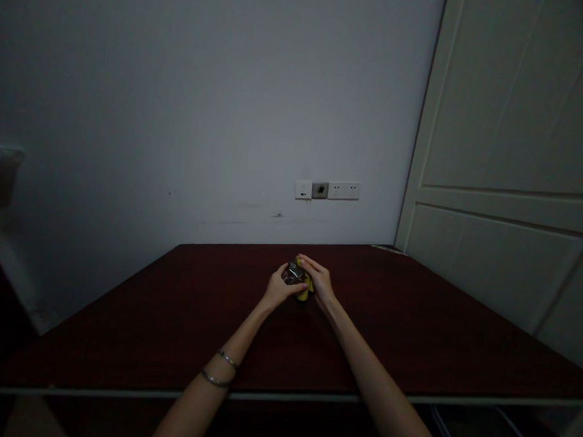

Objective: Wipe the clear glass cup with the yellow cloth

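Note:
Both of my hands meet over the middle of the dark red table. My left hand is closed around a small dark, shiny object; its kind is too dim to make out. In my right hand is a yellow cloth, pressed against the right side of the shiny object. Part of the cloth hangs below the fingers, and the rest is hidden behind the object and my hand. Two bracelets circle my left forearm.
The dark red tabletop reaches back to a pale wall with a row of sockets. A white panelled door stands along the right side. Below the table's front edge at right is a dark bin-like thing.

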Motion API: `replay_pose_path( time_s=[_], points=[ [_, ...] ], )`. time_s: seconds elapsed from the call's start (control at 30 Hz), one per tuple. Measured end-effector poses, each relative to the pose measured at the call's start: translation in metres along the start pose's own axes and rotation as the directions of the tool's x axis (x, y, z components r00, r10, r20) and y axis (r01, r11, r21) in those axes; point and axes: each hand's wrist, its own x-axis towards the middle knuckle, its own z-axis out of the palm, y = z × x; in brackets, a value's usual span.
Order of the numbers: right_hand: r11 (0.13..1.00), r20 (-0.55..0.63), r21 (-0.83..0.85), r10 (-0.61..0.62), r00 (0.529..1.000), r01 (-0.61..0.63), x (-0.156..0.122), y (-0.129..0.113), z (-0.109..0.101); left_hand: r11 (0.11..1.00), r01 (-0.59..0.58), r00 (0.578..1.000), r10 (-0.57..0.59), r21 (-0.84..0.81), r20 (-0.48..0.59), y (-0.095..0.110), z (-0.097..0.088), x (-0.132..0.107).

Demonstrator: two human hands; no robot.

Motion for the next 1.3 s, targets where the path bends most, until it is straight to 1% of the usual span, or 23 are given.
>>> replay_pose_path(
  time_s=[0.07,0.13,0.2,0.23,0.3,0.43,0.5,0.57,0.6,0.67,0.73,0.8,0.93,1.0,1.03,1.13,1.23,1.3],
  points=[
    [0.991,0.086,-0.073,-0.108,0.991,0.114,-0.001,0.0,-0.001,0.999,-0.011,0.999,0.013,0.039,-0.045,-0.005,-0.002,0.002],
    [0.961,0.196,-0.157,-0.196,0.961,0.228,-0.004,-0.002,0.0,0.998,-0.012,0.996,0.018,0.069,-0.085,-0.01,-0.004,0.005],
    [0.93,0.264,-0.218,-0.234,0.936,0.294,-0.006,-0.004,0.002,0.996,-0.006,0.994,0.015,0.087,-0.108,-0.013,-0.005,0.007],
    [0.922,0.268,-0.237,-0.241,0.933,0.307,-0.007,-0.004,0.002,0.996,-0.003,0.994,0.013,0.092,-0.111,-0.013,-0.005,0.007],
    [0.92,0.228,-0.255,-0.24,0.944,0.296,-0.007,-0.004,0.003,0.995,-0.004,0.995,0.014,0.1,-0.097,-0.011,-0.004,0.006],
    [0.946,0.093,-0.228,-0.216,0.972,0.232,-0.003,0.0,0.003,0.989,-0.052,0.998,0.057,0.138,-0.033,-0.001,-0.002,0.0],
    [0.955,0.067,-0.21,-0.201,0.977,0.211,-0.003,0.0,0.002,0.986,-0.062,0.998,0.065,0.152,-0.017,0.0,-0.002,-0.001],
    [0.946,0.098,-0.228,-0.215,0.972,0.232,-0.005,-0.002,0.004,0.989,-0.041,0.998,0.046,0.14,-0.033,-0.002,-0.003,0.0],
    [0.932,0.137,-0.251,-0.234,0.963,0.262,-0.007,-0.005,0.005,0.992,-0.027,0.998,0.033,0.122,-0.047,-0.005,-0.003,0.002],
    [0.889,0.228,-0.3,-0.285,0.931,0.345,-0.012,-0.009,0.008,0.998,-0.011,0.998,0.016,0.069,-0.068,-0.011,-0.004,0.005],
    [0.852,0.284,-0.329,-0.323,0.903,0.408,-0.016,-0.013,0.011,0.999,-0.016,0.996,0.018,0.029,-0.085,-0.017,-0.004,0.008],
    [0.847,0.274,-0.337,-0.329,0.904,0.41,-0.017,-0.013,0.012,0.999,-0.029,0.996,0.033,0.043,-0.084,-0.018,-0.005,0.008],
    [0.911,0.158,-0.292,-0.253,0.954,0.29,-0.009,-0.008,0.006,0.981,-0.066,0.998,0.069,0.182,-0.01,-0.008,-0.005,0.001],
    [0.935,0.116,-0.262,-0.216,0.969,0.24,-0.004,-0.005,0.002,0.969,-0.073,0.997,0.073,0.235,0.008,-0.001,-0.005,-0.004],
    [0.939,0.112,-0.254,-0.209,0.971,0.232,-0.003,-0.004,0.0,0.965,-0.08,0.997,0.079,0.25,0.014,0.001,-0.005,-0.005],
    [0.925,0.176,-0.267,-0.229,0.957,0.271,-0.006,-0.007,0.0,0.957,-0.09,0.996,0.092,0.275,0.003,0.001,-0.004,-0.006],
    [0.87,0.272,-0.343,-0.269,0.924,0.355,-0.014,-0.012,0.004,0.958,-0.052,0.997,0.065,0.283,-0.038,-0.004,-0.004,-0.002],
    [0.837,0.299,-0.381,-0.29,0.909,0.393,-0.017,-0.013,0.007,0.962,-0.044,0.998,0.057,0.27,-0.038,-0.007,-0.003,0.0]
  ],
)
